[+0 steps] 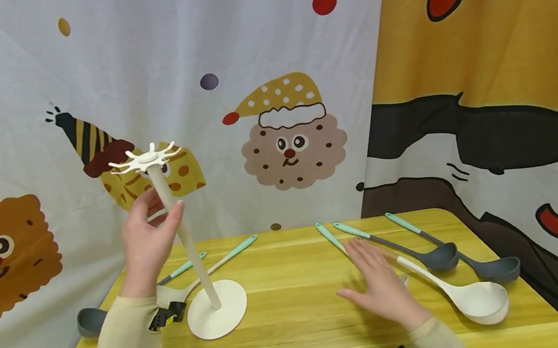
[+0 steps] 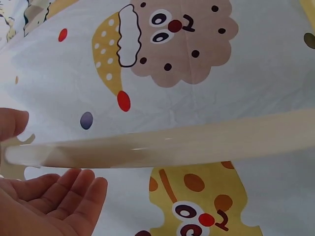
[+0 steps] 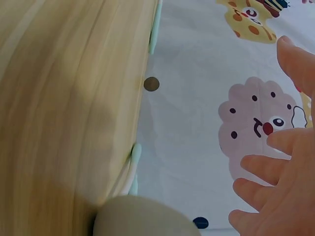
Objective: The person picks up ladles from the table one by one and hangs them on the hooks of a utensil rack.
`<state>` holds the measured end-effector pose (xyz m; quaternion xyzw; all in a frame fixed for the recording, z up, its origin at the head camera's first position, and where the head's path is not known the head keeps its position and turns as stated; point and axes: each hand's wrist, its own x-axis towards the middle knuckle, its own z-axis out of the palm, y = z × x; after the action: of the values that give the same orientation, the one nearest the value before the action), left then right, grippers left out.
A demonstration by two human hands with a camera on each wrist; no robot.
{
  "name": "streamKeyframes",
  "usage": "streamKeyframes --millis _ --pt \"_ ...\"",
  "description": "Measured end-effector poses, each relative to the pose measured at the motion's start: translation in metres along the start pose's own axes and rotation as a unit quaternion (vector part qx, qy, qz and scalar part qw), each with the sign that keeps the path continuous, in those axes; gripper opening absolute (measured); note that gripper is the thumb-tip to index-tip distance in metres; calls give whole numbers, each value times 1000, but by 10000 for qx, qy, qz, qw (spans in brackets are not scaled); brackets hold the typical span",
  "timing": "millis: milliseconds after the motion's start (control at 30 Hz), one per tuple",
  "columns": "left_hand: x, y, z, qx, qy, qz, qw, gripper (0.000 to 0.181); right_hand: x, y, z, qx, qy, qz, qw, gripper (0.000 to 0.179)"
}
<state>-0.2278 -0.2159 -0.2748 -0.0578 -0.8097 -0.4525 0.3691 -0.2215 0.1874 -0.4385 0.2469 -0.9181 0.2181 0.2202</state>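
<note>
A cream utensil stand (image 1: 192, 249) rises from its round base (image 1: 232, 313) on the table to a spoked hook top (image 1: 148, 159). My left hand (image 1: 146, 237) is beside its upper pole, which passes between thumb and fingers. In the left wrist view the thumb lies apart above the pole (image 2: 162, 147), and loosely bent fingers are right at its lower edge. My right hand (image 1: 377, 282) is spread over the utensils on the right, covering part of a white-shafted one with a mint handle (image 1: 329, 237). Close beside it lies a white ladle (image 1: 480, 303). No object shows in my right fingers (image 3: 268, 169).
Two dark grey ladles (image 1: 441, 258) with mint handles lie at the right. On the left are another dark grey ladle (image 1: 91, 322) and a white utensil with a mint handle (image 1: 240, 247). A printed cloth (image 1: 256, 41) hangs behind the wooden table (image 1: 293, 324).
</note>
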Motion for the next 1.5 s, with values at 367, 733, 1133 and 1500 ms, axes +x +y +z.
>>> streamKeyframes --millis 367,733,1133,1500 --pt "5 1 2 5 412 155 9990 37 9 -10 14 645 -75 199 9977 93" --pt "10 1 4 247 550 243 9979 27 15 -17 20 809 -268 323 9958 92" --pt "12 3 10 230 756 237 9966 22 24 -18 21 896 -410 575 9935 92" --pt "11 7 21 130 942 449 9945 18 37 -17 22 904 -513 678 9923 91"
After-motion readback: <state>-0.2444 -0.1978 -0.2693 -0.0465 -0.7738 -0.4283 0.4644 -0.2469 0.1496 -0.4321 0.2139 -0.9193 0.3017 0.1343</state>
